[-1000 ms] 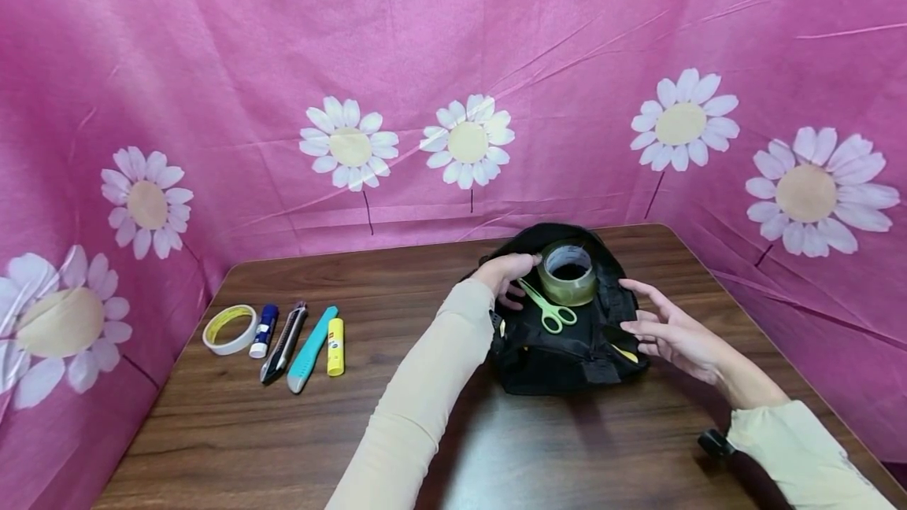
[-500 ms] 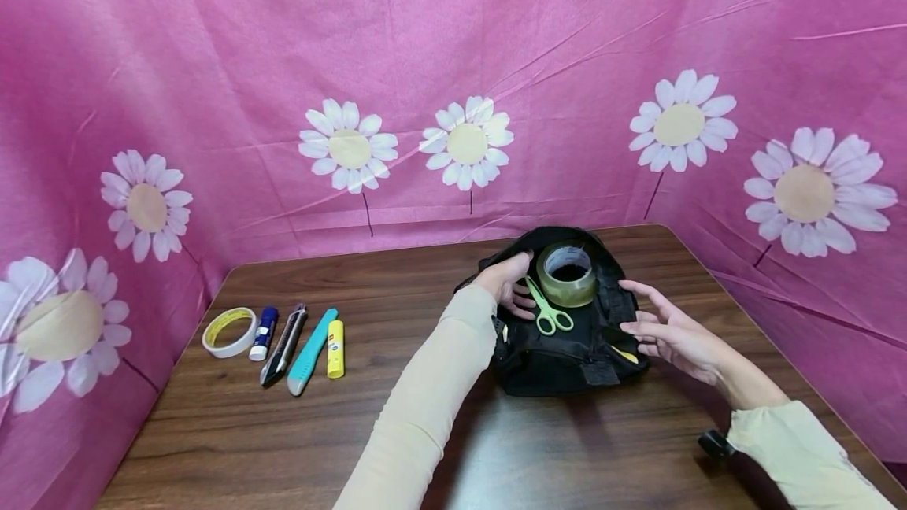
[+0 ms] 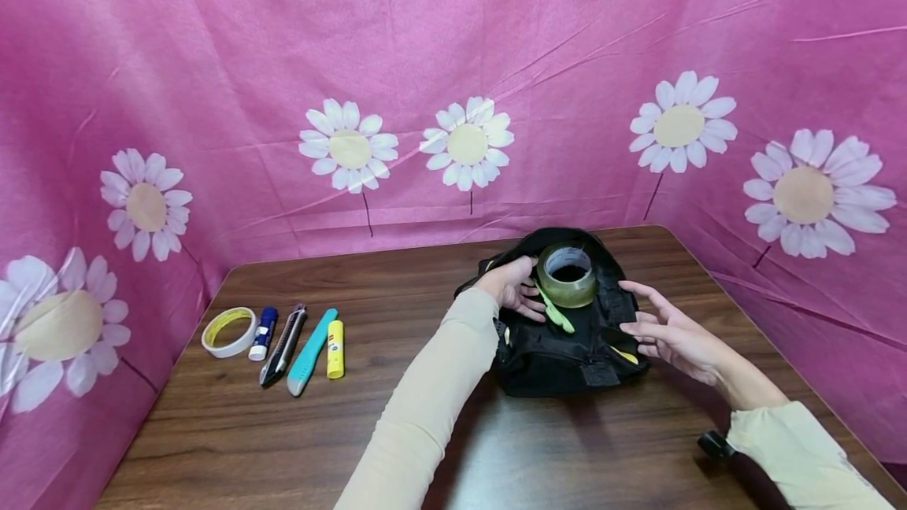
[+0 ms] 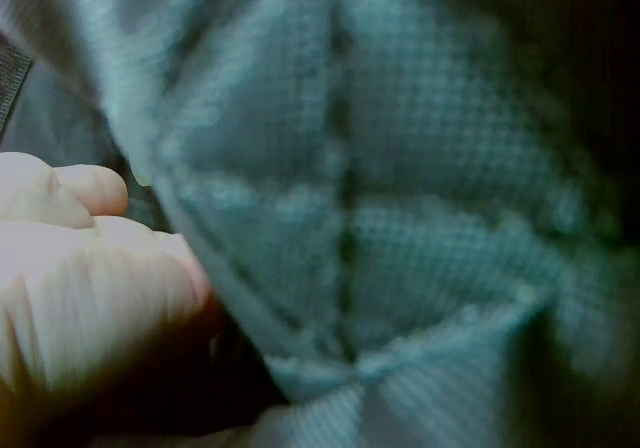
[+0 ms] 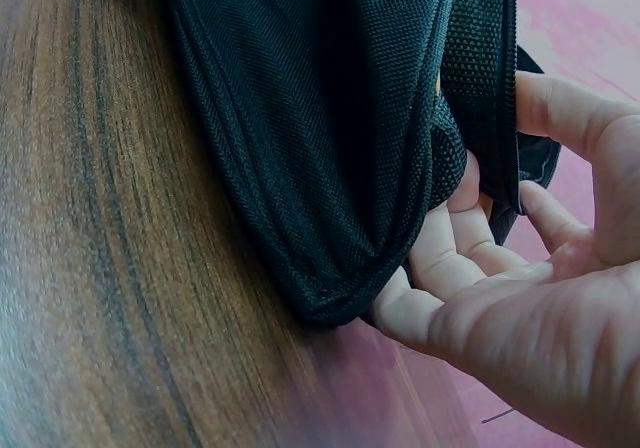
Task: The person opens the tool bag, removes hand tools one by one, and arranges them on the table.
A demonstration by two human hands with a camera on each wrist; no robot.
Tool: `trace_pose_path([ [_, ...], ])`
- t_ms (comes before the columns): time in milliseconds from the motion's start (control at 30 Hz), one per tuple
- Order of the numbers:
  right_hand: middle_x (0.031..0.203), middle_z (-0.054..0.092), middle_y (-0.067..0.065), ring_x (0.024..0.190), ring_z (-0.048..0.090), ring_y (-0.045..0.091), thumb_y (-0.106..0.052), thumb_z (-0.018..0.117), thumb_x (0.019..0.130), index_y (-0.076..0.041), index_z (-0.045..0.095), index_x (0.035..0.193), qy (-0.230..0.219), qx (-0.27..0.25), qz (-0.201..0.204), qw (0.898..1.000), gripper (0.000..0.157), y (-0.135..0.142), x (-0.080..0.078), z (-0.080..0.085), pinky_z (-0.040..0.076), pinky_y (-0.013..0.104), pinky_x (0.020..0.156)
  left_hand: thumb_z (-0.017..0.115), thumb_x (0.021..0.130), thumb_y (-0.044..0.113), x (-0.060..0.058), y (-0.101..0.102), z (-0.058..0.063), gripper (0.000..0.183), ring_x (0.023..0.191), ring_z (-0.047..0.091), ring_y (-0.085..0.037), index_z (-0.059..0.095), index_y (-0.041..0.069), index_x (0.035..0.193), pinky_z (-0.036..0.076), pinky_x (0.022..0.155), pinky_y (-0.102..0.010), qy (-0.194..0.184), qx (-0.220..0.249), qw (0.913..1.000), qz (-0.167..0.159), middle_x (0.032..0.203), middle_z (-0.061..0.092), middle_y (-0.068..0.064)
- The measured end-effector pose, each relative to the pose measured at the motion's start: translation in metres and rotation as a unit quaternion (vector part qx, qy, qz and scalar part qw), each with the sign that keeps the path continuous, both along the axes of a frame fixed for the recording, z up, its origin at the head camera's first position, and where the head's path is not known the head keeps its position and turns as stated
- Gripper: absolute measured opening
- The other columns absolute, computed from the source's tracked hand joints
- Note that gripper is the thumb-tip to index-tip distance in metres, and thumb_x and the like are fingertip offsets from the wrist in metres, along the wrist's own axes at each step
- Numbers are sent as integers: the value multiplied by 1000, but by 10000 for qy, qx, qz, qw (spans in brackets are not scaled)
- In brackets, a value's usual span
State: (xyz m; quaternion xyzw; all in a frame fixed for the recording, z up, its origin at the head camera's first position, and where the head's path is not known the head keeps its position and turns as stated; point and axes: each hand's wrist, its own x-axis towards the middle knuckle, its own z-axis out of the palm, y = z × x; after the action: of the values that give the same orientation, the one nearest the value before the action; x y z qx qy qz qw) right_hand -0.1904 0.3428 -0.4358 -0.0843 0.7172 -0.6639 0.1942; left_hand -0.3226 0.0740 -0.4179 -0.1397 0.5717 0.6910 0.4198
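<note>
A black zippered fabric bag [image 3: 549,364] stands unzipped toward the right of the table. Inside it, a roll of clear packing tape [image 3: 577,290] sits upright beside light green scissors [image 3: 558,315]. The scissors are turned on edge, handles toward me. My left hand [image 3: 512,286] reaches into the bag and holds the scissors by the blade end, though its fingertips partly hide the contact. In the left wrist view, bag fabric [image 4: 350,168] covers most of the picture. My right hand [image 3: 683,345] grips the bag's right edge, its fingers curled around the zippered rim [image 5: 510,118].
At the left of the wooden table [image 3: 234,431] lie a white tape roll [image 3: 230,332], a blue glue stick [image 3: 264,334], a black box cutter [image 3: 283,345], a teal cutter [image 3: 312,352] and a yellow glue stick [image 3: 335,349]. A pink flowered cloth [image 3: 425,46] hangs behind.
My left hand has moved slightly right and down inside the bag. The scissors have shifted and turned from lying flat to on edge. The right hand has stayed put.
</note>
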Motion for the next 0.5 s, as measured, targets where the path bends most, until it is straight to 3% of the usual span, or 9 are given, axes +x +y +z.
trace_pose_path([
  [167, 122, 49, 9, 104, 59, 10, -9, 53, 105, -33, 19, 157, -35, -73, -10, 10000, 67, -1, 0, 1, 53, 32, 82, 41, 108, 43, -1, 0, 1, 68, 136, 41, -51, 24, -3, 155, 44, 105, -63, -22, 108, 9999, -91, 150, 36, -29],
  [333, 120, 51, 7, 104, 59, 10, -8, 52, 106, -33, 19, 157, -24, -114, 31, 9999, 66, -1, 0, 1, 52, 32, 83, 41, 108, 44, -2, 0, -2, 63, 138, 41, -47, 28, 3, 155, 44, 106, -61, 12, -53, 9996, -262, 154, 35, -28],
  [500, 110, 55, 3, 98, 60, 9, -6, 52, 106, -32, 20, 157, -6, -288, 103, 9995, 66, 0, 0, 0, 53, 30, 79, 47, 107, 38, -2, -1, -4, 52, 134, 45, -46, 40, 4, 146, 49, 103, -55, 453, -454, 9953, -722, 149, 40, -29],
])
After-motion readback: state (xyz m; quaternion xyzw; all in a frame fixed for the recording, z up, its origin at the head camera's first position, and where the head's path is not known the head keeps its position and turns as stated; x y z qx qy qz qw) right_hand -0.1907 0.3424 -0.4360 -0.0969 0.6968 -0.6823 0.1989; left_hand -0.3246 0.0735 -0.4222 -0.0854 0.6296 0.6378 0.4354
